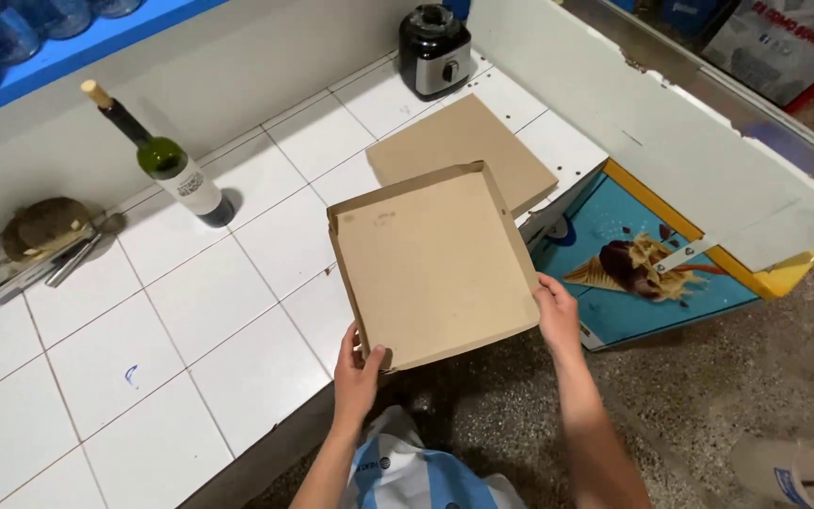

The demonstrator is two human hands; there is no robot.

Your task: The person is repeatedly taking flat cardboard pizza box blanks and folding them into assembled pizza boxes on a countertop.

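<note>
I hold a flat brown cardboard box (pixel 431 264) with low folded rims, tilted over the front edge of a white tiled counter (pixel 171 311). My left hand (pixel 360 372) grips its near left corner, thumb on top. My right hand (pixel 558 316) grips the near right corner. The box looks empty inside. Behind it a second flat cardboard piece (pixel 468 146) lies on the counter, partly hidden by the held box.
A corked green wine bottle (pixel 167 165) stands at the back left. A black and silver blender base (pixel 435 52) sits at the back. Tools (pixel 44 240) lie at the far left. A white freezer lid (pixel 671 132) stands open to the right over a blue freezer side (pixel 633 264).
</note>
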